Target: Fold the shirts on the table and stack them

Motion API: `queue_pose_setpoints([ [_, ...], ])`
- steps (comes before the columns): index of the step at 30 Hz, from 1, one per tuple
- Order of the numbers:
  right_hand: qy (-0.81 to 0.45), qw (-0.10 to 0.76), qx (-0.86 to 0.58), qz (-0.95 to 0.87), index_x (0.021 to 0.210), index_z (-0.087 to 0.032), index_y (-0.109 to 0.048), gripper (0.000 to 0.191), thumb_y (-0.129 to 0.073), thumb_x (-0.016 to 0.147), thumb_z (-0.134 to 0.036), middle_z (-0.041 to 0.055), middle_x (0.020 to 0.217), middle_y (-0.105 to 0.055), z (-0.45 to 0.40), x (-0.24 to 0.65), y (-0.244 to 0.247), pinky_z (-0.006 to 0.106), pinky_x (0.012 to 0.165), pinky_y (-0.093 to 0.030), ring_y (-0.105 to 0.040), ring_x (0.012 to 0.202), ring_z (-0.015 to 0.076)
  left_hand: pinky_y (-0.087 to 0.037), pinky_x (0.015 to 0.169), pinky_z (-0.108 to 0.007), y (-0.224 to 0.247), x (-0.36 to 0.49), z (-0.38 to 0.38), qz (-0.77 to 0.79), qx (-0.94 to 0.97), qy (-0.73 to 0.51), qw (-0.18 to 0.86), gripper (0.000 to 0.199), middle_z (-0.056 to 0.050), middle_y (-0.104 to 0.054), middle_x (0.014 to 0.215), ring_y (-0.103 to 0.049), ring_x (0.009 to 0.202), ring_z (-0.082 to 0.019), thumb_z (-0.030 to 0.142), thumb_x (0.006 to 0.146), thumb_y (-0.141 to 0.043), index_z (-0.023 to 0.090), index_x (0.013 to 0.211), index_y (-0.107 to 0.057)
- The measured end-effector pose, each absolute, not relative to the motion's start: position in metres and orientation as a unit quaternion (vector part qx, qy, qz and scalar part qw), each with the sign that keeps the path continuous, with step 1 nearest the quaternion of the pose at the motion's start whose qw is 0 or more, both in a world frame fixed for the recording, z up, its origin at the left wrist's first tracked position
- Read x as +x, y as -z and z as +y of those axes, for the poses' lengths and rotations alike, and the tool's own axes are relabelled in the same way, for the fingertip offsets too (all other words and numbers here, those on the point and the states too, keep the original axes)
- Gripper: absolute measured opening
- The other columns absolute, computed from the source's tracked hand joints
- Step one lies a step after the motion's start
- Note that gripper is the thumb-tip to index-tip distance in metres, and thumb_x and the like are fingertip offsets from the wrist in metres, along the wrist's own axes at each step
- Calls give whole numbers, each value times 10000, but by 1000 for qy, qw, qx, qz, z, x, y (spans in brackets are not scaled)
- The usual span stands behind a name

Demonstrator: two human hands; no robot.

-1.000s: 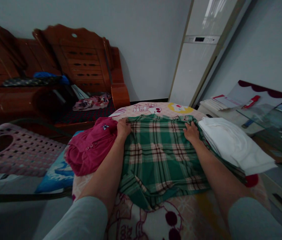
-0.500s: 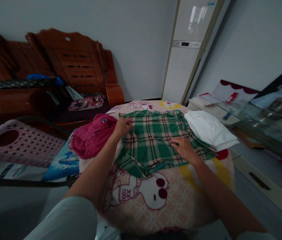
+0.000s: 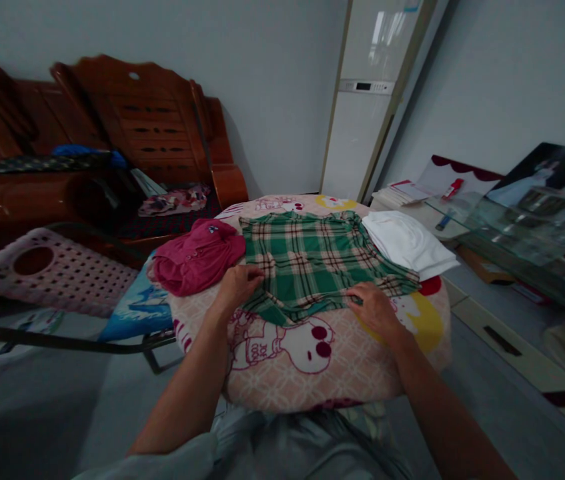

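Observation:
A green plaid shirt lies spread out on the round, cloth-covered table. At the shirt's near left side, my left hand has its fingers closed on the fabric. My right hand pinches the near edge of the shirt toward the right. A folded magenta garment with buttons sits left of the shirt, close to my left hand. To the right, folded white cloth touches the shirt's far right side.
A pink woven chair and a blue cushion stand left of the table. Behind them is a wooden bench with cloths on it. A glass-topped cabinet runs along the right. A tall white air conditioner stands at the back.
My left hand has come nearer to me along the shirt's left side. My right hand has shifted from the shirt's surface to its near edge. The view has moved slightly.

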State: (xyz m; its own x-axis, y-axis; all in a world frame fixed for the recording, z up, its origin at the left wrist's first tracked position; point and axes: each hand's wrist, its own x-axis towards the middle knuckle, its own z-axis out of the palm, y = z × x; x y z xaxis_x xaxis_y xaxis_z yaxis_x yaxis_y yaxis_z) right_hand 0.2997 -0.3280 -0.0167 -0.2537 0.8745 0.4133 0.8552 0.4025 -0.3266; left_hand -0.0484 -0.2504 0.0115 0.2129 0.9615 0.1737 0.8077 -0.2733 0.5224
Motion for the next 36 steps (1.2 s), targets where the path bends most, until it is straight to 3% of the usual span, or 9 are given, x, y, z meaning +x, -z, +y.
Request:
queue_pose_setpoints([
  [8, 22, 272, -574, -772, 806, -184, -685, 235, -488, 931, -164, 83, 876, -676, -331, 296, 24, 306, 813, -446, -577, 900, 209, -503, 791, -320, 2, -54, -270, 573, 749, -290, 164, 324, -81, -760, 973, -679, 849, -238, 319, 776, -547, 179, 955, -778],
  [16, 43, 273, -624, -731, 712, -182, -677, 205, -540, 861, -147, 52, 756, -680, -299, 297, -2, 272, 727, -412, -580, 752, 175, -491, 692, -285, 4, -68, -270, 521, 748, -307, 274, 355, -52, -760, 865, -662, 731, -203, 343, 701, -597, 172, 956, -777],
  [21, -73, 307, -539, -781, 766, -177, -717, 178, -565, 835, -115, 32, 756, -698, -310, 272, -8, 247, 686, -432, -607, 706, 147, -459, 616, -275, 5, -68, -272, 515, 714, -355, 314, 371, -40, -724, 767, -619, 672, -189, 395, 695, -622, 159, 939, -771],
  [24, -102, 292, -484, -818, 823, -186, -743, 246, -557, 781, -32, 43, 825, -715, -321, 250, 1, 253, 727, -457, -630, 769, 154, -461, 607, -276, 1, -67, -277, 496, 657, -428, 374, 382, -42, -699, 760, -603, 664, -177, 376, 683, -642, 145, 966, -754],
  [29, -26, 218, -506, -834, 859, -198, -757, 329, -543, 709, 2, 67, 872, -705, -327, 236, 14, 314, 842, -463, -606, 892, 208, -470, 586, -290, -7, -70, -287, 442, 569, -495, 486, 325, -56, -664, 772, -581, 644, -171, 341, 611, -653, 156, 870, -717],
  [36, 48, 212, -580, -785, 1004, -165, -732, 320, -544, 770, -53, 110, 975, -691, -329, 261, 19, 359, 908, -436, -581, 950, 241, -418, 543, -275, -7, -71, -289, 449, 612, -454, 467, 248, -37, -624, 701, -538, 603, -155, 342, 613, -614, 176, 779, -693],
])
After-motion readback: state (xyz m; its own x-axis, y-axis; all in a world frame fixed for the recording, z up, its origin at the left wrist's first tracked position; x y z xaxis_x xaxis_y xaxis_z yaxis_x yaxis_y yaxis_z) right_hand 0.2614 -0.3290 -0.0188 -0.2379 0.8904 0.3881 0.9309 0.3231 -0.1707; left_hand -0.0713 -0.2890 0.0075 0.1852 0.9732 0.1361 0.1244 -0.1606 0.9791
